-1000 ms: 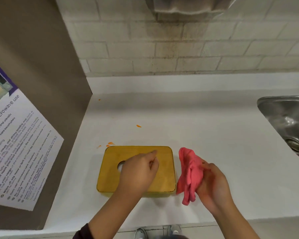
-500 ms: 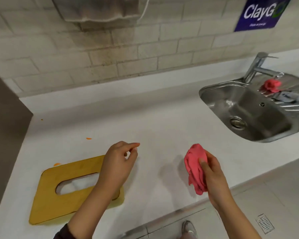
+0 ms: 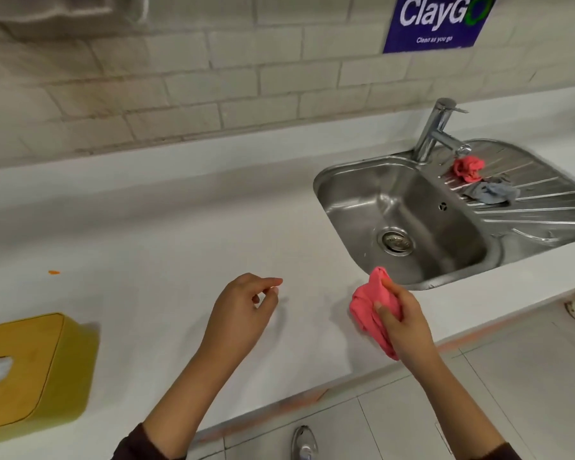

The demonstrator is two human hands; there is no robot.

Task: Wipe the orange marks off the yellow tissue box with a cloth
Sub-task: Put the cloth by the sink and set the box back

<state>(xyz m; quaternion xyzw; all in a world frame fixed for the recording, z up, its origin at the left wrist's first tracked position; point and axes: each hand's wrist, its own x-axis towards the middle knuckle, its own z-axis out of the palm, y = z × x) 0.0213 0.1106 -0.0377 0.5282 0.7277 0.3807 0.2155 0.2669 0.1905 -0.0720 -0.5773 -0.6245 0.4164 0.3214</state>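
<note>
Box (image 3: 30, 370) sits at far L edge of view on the surface (image 3: 180, 227), partly cut off, slot up w/ white tissue showing. Can't make out any orange on its lid from here. One orange fleck (image 3: 54, 272) lies on the surface behind it, apart from the box.

L hand (image 3: 243, 313) hovers mid-surface, fingers loosely curled, index near thumb, holding nothing I can see. R hand (image 3: 402, 323) grips the pink cloth (image 3: 369, 303), bunched, just in front of the sink (image 3: 322, 180) rim.

Risks, as I judge them:
- Both hands well apart from the box and gaze is off it, so marks prob. not all checked. Easy to miss some.
- If cloth gets wetted at the sink, drips or a soggy wipe near the slot could soak the tissue.
- Box looks light. Wiping w/o L hand bracing it would likely shove it along the surface.
- Bunched cloth = small contact patch, may smear rather than lift.
- A stray fleck could get dragged back onto the box.

Vs earlier: 1 s ago L hand was on the lid, cloth right beside the box. Half a sec ago L hand was off the lid but the arm still crossed it. Now the view has swung R, whole sink in sight, and cloth is nearer the sink than the box.
</note>
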